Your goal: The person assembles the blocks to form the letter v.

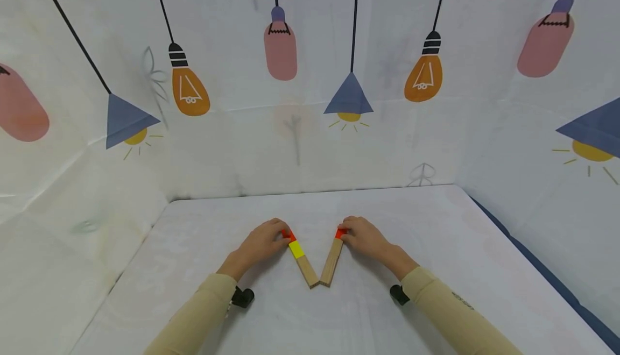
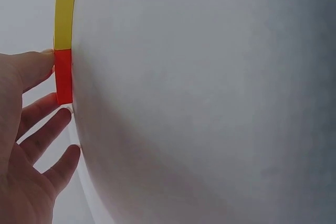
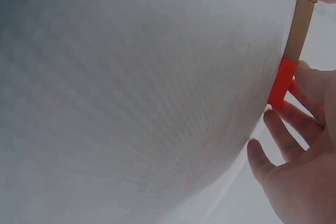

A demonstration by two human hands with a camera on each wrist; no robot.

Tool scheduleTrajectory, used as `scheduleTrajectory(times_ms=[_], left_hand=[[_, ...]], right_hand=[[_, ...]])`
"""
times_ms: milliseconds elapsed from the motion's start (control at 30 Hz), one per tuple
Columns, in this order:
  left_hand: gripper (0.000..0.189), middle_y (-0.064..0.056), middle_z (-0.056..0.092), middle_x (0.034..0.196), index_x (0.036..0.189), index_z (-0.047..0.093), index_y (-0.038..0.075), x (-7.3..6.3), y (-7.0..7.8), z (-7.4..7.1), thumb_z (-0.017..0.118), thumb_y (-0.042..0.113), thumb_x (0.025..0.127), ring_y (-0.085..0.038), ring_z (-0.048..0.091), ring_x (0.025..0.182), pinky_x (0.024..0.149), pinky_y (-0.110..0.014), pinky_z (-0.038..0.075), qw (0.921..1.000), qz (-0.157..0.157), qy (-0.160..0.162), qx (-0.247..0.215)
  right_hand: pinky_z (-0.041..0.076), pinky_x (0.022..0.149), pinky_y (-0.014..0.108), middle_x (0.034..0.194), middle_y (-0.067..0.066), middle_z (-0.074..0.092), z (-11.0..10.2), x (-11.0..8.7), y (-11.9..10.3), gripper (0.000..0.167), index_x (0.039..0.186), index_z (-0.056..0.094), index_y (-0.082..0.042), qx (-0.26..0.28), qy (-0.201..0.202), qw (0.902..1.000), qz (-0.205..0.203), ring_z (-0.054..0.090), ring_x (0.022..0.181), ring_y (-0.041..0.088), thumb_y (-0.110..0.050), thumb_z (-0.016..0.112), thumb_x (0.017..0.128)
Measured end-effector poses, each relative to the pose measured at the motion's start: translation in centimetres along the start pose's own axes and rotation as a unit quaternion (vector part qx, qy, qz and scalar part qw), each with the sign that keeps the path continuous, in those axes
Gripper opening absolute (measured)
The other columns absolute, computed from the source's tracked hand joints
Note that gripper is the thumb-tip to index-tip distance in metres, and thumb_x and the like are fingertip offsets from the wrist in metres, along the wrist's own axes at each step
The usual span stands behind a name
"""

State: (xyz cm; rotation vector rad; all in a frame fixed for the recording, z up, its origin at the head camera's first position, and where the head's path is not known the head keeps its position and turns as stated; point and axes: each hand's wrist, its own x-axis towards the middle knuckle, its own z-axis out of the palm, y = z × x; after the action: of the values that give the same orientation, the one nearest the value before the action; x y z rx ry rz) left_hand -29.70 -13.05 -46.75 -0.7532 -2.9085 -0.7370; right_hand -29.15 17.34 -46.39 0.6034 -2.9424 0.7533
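Two wooden strips lie on the white table in a V, their bare lower ends meeting at the near side. The left wooden strip (image 1: pixel 307 270) has a yellow section (image 2: pixel 64 14) and a red end (image 2: pixel 63 77). My left hand (image 1: pixel 263 243) pinches that red end between thumb and index finger, the other fingers spread beside it. On the right wooden strip (image 1: pixel 331 262) only the far end is red (image 3: pixel 282 82). My right hand (image 1: pixel 366 238) pinches this end with thumb and fingertips. Both fingertip groups partly hide the red ends in the head view.
The white-covered table (image 1: pixel 416 210) stretches around the strips. Behind it hangs a white cloth wall (image 1: pixel 310 145) printed with lamps and bulbs. A small black device (image 1: pixel 242 297) sits below the left wrist and another black device (image 1: pixel 399 294) below the right.
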Motion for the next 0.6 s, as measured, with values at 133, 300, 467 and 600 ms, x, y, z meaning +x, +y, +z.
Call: scheduleTrajectory(times_ms=[133, 300, 467, 600], left_hand=[[0.014, 0.004, 0.065, 0.113, 0.105, 0.068, 0.021, -0.19, -0.01, -0.07, 0.070, 0.028, 0.092, -0.017, 0.061, 0.105, 0.096, -0.040, 0.050, 1.0000, 0.001, 0.002, -0.002], [0.014, 0.005, 0.064, 0.113, 0.104, 0.068, 0.022, -0.17, -0.15, 0.09, 0.071, 0.029, 0.092, -0.016, 0.061, 0.107, 0.096, -0.040, 0.050, 1.0000, 0.002, 0.004, 0.001], [0.013, 0.004, 0.064, 0.114, 0.102, 0.068, 0.022, -0.07, -0.24, 0.16, 0.071, 0.028, 0.092, -0.017, 0.061, 0.107, 0.096, -0.040, 0.051, 0.9998, 0.016, 0.008, 0.003], [0.011, 0.003, 0.064, 0.115, 0.101, 0.068, 0.021, 0.03, -0.31, 0.20, 0.072, 0.027, 0.092, -0.017, 0.061, 0.106, 0.095, -0.040, 0.051, 0.9996, 0.027, 0.007, 0.003]], right_hand=[[0.047, 0.103, 0.046, 0.119, 0.010, 0.069, 0.08, 0.06, -0.08, 0.025, 0.115, 0.071, -0.005, -0.002, -0.001, 1.0000, -0.002, 0.061, 0.117, 0.029, -0.012, 0.070, 0.091], [0.047, 0.102, 0.045, 0.118, 0.010, 0.069, 0.05, -0.04, -0.09, 0.024, 0.114, 0.070, -0.005, -0.004, -0.001, 0.9999, -0.010, 0.061, 0.115, 0.028, -0.012, 0.069, 0.092], [0.047, 0.103, 0.045, 0.120, 0.009, 0.068, 0.16, 0.06, 0.11, 0.023, 0.114, 0.069, -0.007, -0.006, -0.003, 1.0000, -0.004, 0.061, 0.118, 0.027, -0.013, 0.069, 0.092], [0.047, 0.102, 0.044, 0.117, 0.008, 0.069, 0.19, 0.21, 0.17, 0.019, 0.110, 0.069, -0.008, -0.008, -0.003, 1.0000, 0.000, 0.061, 0.116, 0.027, -0.013, 0.070, 0.091]])
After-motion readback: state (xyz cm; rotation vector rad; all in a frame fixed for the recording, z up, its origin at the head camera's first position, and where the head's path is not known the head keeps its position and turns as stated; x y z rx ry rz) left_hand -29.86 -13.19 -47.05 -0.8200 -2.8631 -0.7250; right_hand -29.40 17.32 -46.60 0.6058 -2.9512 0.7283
